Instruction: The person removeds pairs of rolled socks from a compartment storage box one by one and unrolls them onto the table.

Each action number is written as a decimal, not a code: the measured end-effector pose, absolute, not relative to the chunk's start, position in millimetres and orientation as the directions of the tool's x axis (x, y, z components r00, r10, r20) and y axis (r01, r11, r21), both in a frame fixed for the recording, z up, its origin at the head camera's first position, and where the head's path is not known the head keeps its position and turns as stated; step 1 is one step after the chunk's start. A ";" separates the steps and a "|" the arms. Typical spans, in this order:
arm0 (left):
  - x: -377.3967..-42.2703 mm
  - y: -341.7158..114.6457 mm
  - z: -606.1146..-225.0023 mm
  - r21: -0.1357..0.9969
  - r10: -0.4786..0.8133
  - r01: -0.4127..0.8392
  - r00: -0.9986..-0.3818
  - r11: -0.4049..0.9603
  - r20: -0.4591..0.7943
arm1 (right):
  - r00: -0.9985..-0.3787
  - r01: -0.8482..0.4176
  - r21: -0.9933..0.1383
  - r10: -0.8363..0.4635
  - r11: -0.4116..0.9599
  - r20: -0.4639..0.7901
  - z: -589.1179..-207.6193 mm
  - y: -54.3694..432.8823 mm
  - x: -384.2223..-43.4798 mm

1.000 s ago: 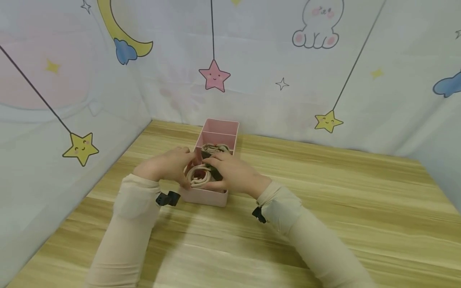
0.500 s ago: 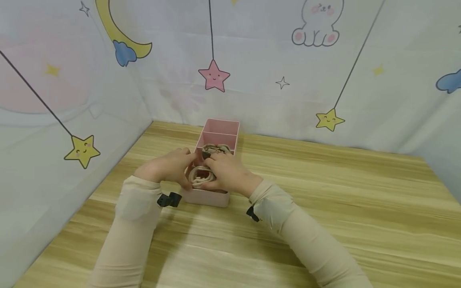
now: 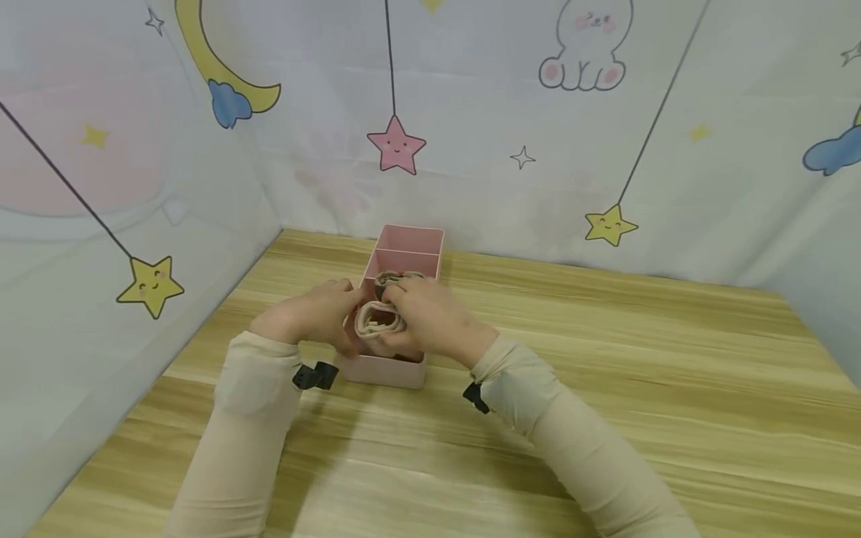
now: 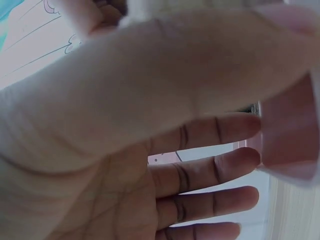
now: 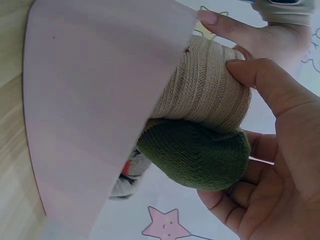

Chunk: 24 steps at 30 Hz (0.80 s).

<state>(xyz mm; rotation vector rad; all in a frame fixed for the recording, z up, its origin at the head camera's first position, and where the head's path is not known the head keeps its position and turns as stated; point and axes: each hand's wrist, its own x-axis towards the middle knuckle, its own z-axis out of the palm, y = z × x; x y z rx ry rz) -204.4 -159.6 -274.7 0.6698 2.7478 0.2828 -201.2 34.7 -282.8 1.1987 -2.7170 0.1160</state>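
A pale curtain (image 3: 706,149) printed with stars, a moon and a rabbit is hung behind and to both sides of a wooden table (image 3: 605,388). Near the table's far left part a pink box (image 3: 386,371) is set, divided into 3 compartments in a row running away from the person (the farthest one is seen bare, the middle one holds a dark, patterned bundle that is too small to make out).

Both forearms are covered by beige sleeves (image 3: 242,433), and a small black clip is seen at each wrist.

The left hand (image 3: 312,314) is laid against the left side of the box, its fingers (image 4: 210,172) stretched fairly straight along the pink wall; its thumb reaches up toward the roll. Whether anything is pinched by it cannot be told.

The right hand (image 3: 430,317) is curled over the nearest compartment, and a rolled pair of socks (image 3: 379,321) is clamped between its thumb and fingers. In the right wrist view the roll (image 5: 200,130) is shown as a beige ribbed part on top of an olive green part, pressed against the box wall (image 5: 100,100) and just above its rim. The 2 hands are close together, one on each side of the roll.

A small patterned fabric piece (image 5: 127,180) is glimpsed under the green part, inside the box.
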 end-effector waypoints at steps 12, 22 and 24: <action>-202.8 -160.0 -274.2 0.275 0.494 0.433 -0.843 0.858 -0.213 | -0.666 -0.720 -0.026 -0.680 0.693 0.309 -256.3 47.0 -191.7; -200.4 -156.1 -271.6 0.266 0.512 0.468 -0.850 0.843 -0.125 | -0.707 -0.676 -0.093 -0.607 0.731 0.364 -241.6 69.9 -176.7; -199.7 -154.1 -271.5 0.271 0.521 0.481 -0.848 0.834 -0.098 | -0.712 -0.666 -0.096 -0.592 0.740 0.378 -242.7 75.6 -174.6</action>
